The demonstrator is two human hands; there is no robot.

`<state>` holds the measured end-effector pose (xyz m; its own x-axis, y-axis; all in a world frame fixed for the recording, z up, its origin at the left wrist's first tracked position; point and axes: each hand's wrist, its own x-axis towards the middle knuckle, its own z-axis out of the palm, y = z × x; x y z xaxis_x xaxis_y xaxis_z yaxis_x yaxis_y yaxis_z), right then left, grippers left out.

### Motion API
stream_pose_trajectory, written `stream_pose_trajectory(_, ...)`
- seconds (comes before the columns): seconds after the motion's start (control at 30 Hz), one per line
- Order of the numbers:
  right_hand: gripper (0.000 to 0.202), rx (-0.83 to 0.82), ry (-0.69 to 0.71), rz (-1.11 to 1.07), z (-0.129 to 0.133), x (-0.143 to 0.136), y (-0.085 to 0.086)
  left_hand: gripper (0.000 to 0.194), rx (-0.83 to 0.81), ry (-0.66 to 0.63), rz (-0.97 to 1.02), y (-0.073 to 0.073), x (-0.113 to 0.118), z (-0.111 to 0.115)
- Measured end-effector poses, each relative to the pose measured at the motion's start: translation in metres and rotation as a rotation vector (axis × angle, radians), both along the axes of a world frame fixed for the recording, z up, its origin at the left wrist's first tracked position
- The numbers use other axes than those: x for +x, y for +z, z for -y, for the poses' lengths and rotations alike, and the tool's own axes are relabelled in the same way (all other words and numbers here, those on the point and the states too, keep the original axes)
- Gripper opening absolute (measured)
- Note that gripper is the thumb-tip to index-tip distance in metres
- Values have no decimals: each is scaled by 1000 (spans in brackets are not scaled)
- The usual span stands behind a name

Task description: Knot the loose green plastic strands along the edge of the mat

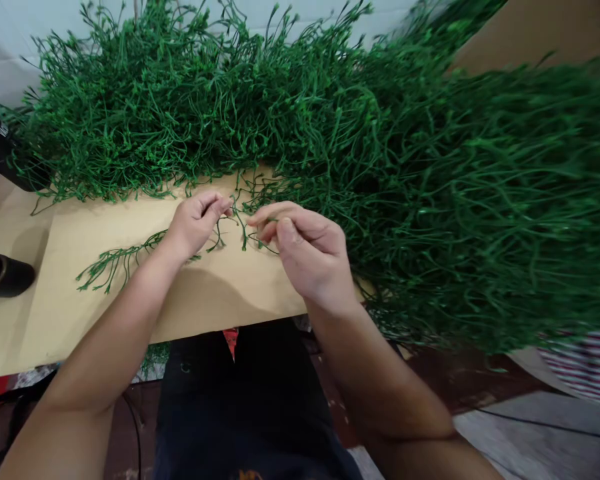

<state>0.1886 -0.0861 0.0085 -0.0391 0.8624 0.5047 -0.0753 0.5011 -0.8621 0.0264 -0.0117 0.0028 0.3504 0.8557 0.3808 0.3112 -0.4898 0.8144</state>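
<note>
My left hand [193, 223] is closed in a pinch on a thin green artificial plant sprig [243, 233], whose forked tips hang between my two hands. Facing it, my right hand [313, 250] has its thumb and fingers pressed together, with a thin green stem showing between them. Under my left wrist, a leafy green spray [113, 263] lies on the tan tabletop [220, 300]. Whether this spray joins the sprig in my fingers is hidden by my hand.
A thick heap of green artificial sprigs [205, 100] lines the back and spreads over the right side. At the left edge are a black mug [13, 277] and a dark box-like object [5, 147]. Brown cardboard [545, 33] rises at the upper right.
</note>
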Motion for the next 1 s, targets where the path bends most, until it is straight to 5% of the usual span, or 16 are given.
stream_pose_trajectory(0.13, 20, -134, -21, -119, -6, 6, -6, 34, -141, -22, 88, 1, -2, -1)
stream_pose_trajectory(0.5, 25, -314, -35, -246, -15, 15, -7, 30, -316, -117, -74, 7, 6, 12)
stream_pose_trajectory(1.0, 29, -358, -39, -270, -27, 12, -16, 17, -176, -77, -123, 3, 7, 11)
